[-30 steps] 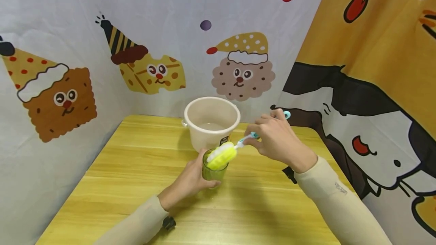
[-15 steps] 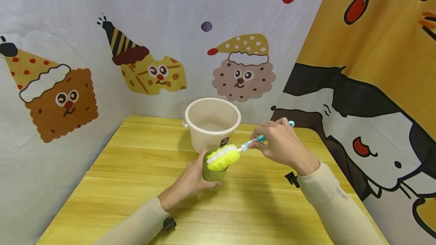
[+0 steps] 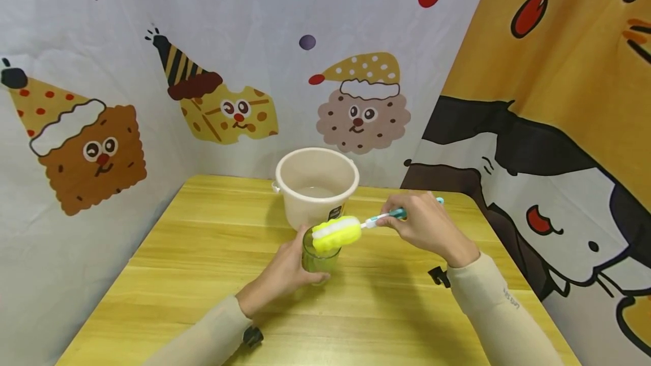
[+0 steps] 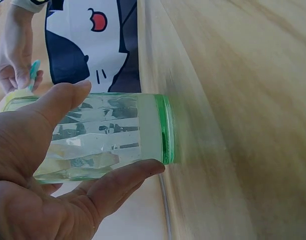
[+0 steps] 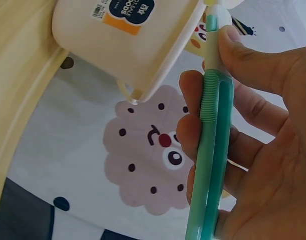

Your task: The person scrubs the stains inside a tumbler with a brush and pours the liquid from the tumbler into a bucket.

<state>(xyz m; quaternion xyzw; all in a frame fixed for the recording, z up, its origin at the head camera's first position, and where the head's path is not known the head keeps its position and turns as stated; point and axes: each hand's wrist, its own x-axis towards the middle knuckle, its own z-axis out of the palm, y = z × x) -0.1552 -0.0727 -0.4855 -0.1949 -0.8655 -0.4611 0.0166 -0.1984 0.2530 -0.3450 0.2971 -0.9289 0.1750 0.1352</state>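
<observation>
A green glass cup (image 3: 321,264) stands upright on the table, and my left hand (image 3: 285,270) grips it round the side. In the left wrist view the thumb and fingers hold the faceted cup (image 4: 107,132) from both sides. My right hand (image 3: 424,225) holds a cup brush by its teal and white handle (image 5: 210,135), fingers curled round it. The brush's yellow and white sponge head (image 3: 337,233) lies tilted over the cup's mouth, partly above the rim. Whether the sponge touches the rim I cannot tell.
Just behind the cup stands a cream bucket (image 3: 297,205) with a label on its front. The yellow wood-grain table (image 3: 203,275) ends at curtains (image 3: 244,10) printed with cartoon figures at the back and sides.
My right hand has moved right and lower, and the brush now lies flatter. Its sponge head has shifted slightly right over the cup. The left hand and cup have stayed put.
</observation>
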